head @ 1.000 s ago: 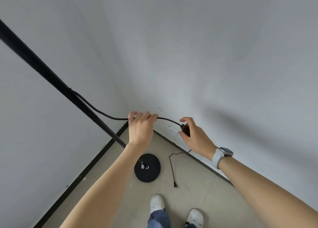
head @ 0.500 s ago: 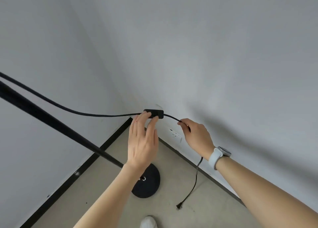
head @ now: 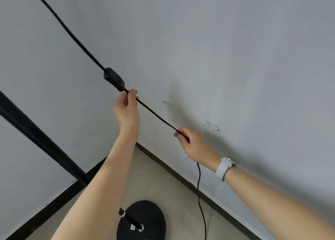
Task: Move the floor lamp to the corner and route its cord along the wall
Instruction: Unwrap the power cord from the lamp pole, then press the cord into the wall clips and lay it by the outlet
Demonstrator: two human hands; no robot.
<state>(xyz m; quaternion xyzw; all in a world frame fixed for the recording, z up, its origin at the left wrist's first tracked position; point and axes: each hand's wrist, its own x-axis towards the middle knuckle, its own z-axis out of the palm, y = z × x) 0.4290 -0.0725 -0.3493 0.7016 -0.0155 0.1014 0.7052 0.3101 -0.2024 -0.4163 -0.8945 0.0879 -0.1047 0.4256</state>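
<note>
The floor lamp's black pole (head: 36, 136) slants from the left edge down to its round black base (head: 143, 221) on the floor in the corner. Its black cord (head: 155, 115) runs taut from the top left past an inline switch (head: 114, 79). My left hand (head: 126, 111) pinches the cord just below the switch. My right hand (head: 194, 143), with a white watch on the wrist, grips the cord lower down near the right wall. Below my right hand the cord hangs to the floor (head: 199, 189). The lamp head and the plug are out of view.
Two grey walls meet at the corner, each with a black baseboard (head: 181, 178). Two clear cord clips stick to the right wall, one (head: 211, 125) beside my right hand and one (head: 167, 102) higher left. The floor (head: 163, 190) is beige tile.
The view has moved closer to the wall. My left hand has closed on the cord just below the switch. Both hands have pulled the cord taut, and the switch now sits higher.
</note>
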